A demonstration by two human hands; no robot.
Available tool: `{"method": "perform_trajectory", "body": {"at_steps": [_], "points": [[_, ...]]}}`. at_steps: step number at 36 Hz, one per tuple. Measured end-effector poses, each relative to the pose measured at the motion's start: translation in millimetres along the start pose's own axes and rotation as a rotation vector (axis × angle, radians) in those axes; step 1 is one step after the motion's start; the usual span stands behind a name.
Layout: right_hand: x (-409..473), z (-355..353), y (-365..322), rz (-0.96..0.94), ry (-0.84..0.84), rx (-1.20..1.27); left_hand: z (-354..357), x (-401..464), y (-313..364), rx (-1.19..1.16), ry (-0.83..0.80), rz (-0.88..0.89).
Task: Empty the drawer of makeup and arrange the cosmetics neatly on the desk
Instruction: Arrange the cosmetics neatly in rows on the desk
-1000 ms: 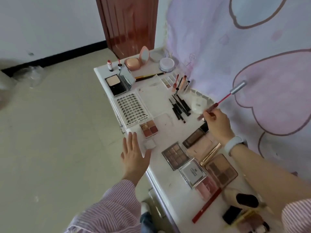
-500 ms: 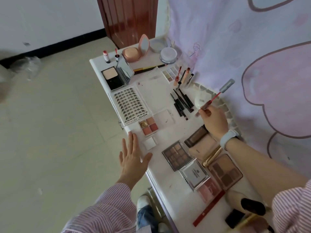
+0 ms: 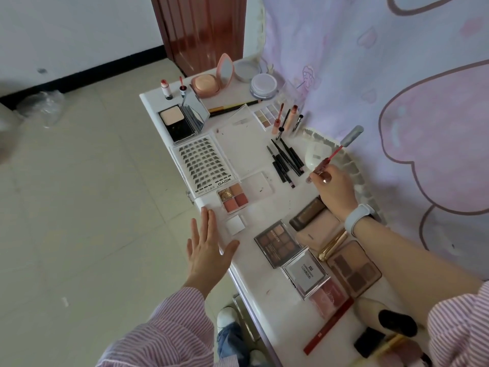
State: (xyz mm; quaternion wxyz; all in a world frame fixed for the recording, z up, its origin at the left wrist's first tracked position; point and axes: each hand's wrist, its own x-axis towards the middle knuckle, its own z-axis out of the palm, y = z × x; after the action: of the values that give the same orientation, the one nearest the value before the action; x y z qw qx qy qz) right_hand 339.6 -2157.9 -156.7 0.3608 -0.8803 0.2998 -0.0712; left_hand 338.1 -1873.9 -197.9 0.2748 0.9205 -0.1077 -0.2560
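Note:
My right hand (image 3: 334,188) pinches a red lip gloss tube with a silver cap (image 3: 336,152), tilted up toward the wall, just right of a row of black pencils (image 3: 285,161). My left hand (image 3: 209,250) hovers flat with spread fingers at the desk's (image 3: 254,276) left edge, holding nothing. Around the desk lie a lash tray (image 3: 203,162), a four-pan blush palette (image 3: 234,198), a brown eyeshadow palette (image 3: 277,242), a silver compact (image 3: 307,272) and a powder compact (image 3: 182,120). The drawer is hidden from view.
At the far end stand two small bottles (image 3: 165,89), a pink mirror compact (image 3: 211,82) and white jars (image 3: 263,84). A pink patterned cloth (image 3: 397,88) hangs along the right. A red pencil (image 3: 328,325) and dark items sit at the near end. Tiled floor (image 3: 79,207) lies left.
My right hand has lowered the lip gloss tube toward the desk beside the black pencils. My left hand stays flat at the desk edge. The camera has shifted slightly.

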Motion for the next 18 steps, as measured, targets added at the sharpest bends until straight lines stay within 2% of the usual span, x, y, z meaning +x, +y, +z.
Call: {"method": "perform_trajectory", "body": {"at_steps": [8,11,15,18], "points": [[-7,-8,6,-0.026,0.031,-0.052,0,0,0,-0.01,-0.003,0.004],[-17,-17,10,-0.063,0.031,-0.155,1,1,-1,-0.015,0.0,0.004],[-21,-30,21,-0.101,-0.175,-0.434,1,1,-1,-0.009,0.003,0.003],[-20,-36,25,-0.178,-0.28,-0.522,1,1,-1,-0.01,0.004,0.0]]}}
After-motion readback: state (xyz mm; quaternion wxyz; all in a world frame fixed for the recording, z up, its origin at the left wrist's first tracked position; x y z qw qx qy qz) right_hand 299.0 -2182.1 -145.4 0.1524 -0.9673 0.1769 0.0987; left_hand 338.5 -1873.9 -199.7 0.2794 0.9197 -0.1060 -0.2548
